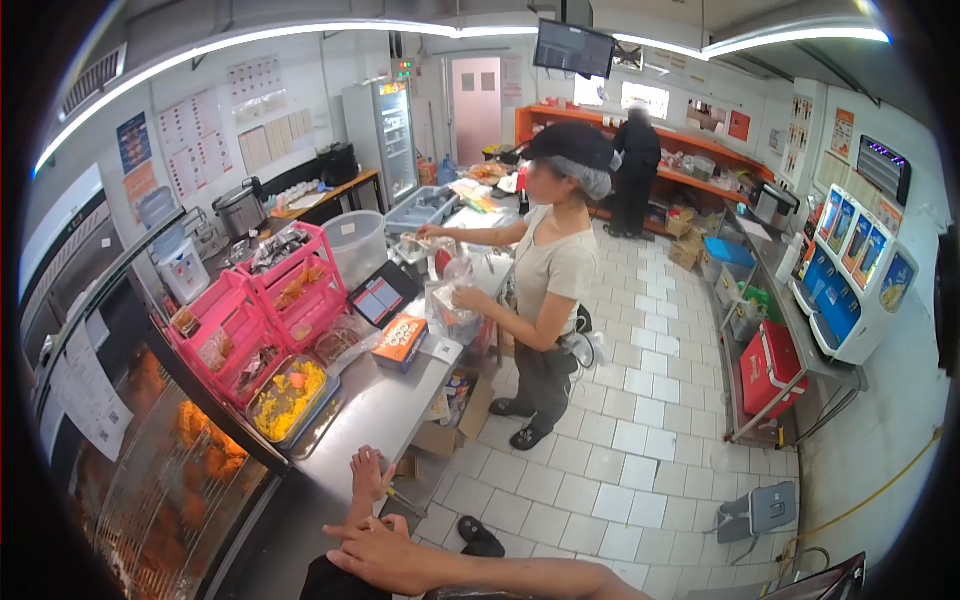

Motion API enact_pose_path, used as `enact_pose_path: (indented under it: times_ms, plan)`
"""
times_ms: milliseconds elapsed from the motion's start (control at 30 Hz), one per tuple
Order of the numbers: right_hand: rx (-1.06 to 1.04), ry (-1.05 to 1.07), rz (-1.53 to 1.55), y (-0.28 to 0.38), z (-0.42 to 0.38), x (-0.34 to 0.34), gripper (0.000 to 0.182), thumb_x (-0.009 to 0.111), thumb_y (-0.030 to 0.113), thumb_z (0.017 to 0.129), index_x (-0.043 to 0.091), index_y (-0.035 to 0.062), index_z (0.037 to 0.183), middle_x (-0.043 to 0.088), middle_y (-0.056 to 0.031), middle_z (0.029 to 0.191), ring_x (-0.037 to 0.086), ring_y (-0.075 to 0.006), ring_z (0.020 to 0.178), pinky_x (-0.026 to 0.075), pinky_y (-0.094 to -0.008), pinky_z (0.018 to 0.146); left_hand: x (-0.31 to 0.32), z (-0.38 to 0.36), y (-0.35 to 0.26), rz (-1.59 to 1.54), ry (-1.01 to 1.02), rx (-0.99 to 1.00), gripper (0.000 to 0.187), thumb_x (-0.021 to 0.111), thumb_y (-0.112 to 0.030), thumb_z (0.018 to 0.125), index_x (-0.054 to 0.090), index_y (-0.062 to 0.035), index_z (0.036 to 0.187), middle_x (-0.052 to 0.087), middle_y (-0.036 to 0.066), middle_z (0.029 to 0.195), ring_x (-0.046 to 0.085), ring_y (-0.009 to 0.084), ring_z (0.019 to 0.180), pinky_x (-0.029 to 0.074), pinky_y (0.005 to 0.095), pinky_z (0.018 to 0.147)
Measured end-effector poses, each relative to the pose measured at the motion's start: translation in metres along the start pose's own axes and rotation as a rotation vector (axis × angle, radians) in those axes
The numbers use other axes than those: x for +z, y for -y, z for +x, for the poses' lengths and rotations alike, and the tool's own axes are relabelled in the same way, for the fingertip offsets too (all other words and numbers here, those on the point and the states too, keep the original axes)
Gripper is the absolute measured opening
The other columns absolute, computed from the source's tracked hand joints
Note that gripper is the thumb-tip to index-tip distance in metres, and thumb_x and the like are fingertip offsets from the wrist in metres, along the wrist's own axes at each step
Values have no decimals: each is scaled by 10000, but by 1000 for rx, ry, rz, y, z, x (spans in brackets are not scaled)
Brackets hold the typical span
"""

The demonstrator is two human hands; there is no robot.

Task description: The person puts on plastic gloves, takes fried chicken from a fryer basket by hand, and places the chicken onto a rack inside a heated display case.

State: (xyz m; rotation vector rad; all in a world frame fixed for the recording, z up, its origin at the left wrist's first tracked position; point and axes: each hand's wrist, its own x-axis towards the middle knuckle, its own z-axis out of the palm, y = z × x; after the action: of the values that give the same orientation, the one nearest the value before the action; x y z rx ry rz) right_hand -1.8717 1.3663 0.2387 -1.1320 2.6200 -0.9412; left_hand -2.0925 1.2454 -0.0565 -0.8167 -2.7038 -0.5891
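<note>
My left hand (370,474) is over the near edge of the steel counter (365,422), fingers spread and holding nothing. Across my left forearm lies my right hand (385,556), its fingers stretched out over the skin near a dark sleeve (330,580). Part of the forearm is hidden beneath it. Farther up the counter are a metal tray of yellow food (290,400), an orange box (400,343) and a tablet (383,300) with a lit screen.
Pink baskets (232,312) with packets stand left. A glass warmer (150,470) holds fried food. A co-worker (550,270) handles a bag at the counter; another person (634,170) is farther back. A grey step stool (765,510) and red cooler (770,370) stand right.
</note>
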Motion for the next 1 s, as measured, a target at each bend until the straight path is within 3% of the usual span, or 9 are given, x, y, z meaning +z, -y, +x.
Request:
enact_pose_path:
  times_ms: [33,133,333,433,533,733,833,933,1000]
  plan:
    - [19,24,-27,-5,2,3,407,384,183,942,438,115,1339,375,-139,1440,429,-375,1205,318,-580,889,3,2,0,6,0,-12,440,671,-333,799,466,-84,1096,405,145,1185,403,351,1059,328,480,911]
    - [-276,-180,36,-20,-10,14,409,387,184,941,438,115,1341,358,-135,1454,414,-385,1227,318,-586,876,-3,1,-6,-66,-43,-13,431,656,-322,800,467,-56,1082,409,169,1141,405,380,1012,329,509,855]
    - [9,8,-116,-18,-2,-7,394,346,242,983,446,92,1334,356,-136,1466,377,-357,1275,234,-622,946,-10,-1,-16,-27,-94,-9,441,671,-322,781,473,-67,1081,417,155,1112,411,365,1008,330,484,856]
    - [79,82,225,-6,4,-12,409,324,297,993,497,91,1300,357,-127,1475,373,-373,1276,191,-614,990,-5,0,-6,-63,-62,-25,437,670,-324,784,474,-75,1086,420,148,1104,415,359,1004,331,475,855]
    - [-6,2,442,7,-8,-29,436,299,349,1001,566,79,1217,353,-116,1481,367,-394,1277,190,-598,1004,-2,0,-2,-72,-73,-26,427,668,-328,787,479,-81,1080,425,143,1102,417,357,1003,329,476,856]
    - [180,112,41,9,12,-10,426,301,329,1008,586,67,1185,367,-107,1476,357,-370,1293,198,-600,1005,-6,0,-5,-108,-63,-40,400,663,-316,791,489,-89,1072,429,139,1100,416,353,1007,329,474,853]
    - [77,72,137,11,7,-10,499,270,406,1018,511,56,1280,338,-89,1498,334,-301,1307,99,-509,1071,-3,0,-1,-81,-61,-41,393,662,-311,789,493,-88,1065,429,139,1096,414,351,1004,329,475,852]
    - [-5,32,366,21,-8,-36,499,279,405,1016,513,44,1269,339,-101,1495,338,-286,1305,109,-510,1068,0,0,1,-63,-87,-17,387,660,-314,788,497,-83,1052,427,143,1090,413,349,995,330,476,847]
    - [-20,13,118,4,-5,-18,504,288,411,1013,496,42,1286,350,-109,1487,342,-261,1303,110,-506,1068,-3,0,-1,-98,-90,-23,385,659,-316,789,499,-79,1046,425,146,1090,412,351,997,331,478,853]
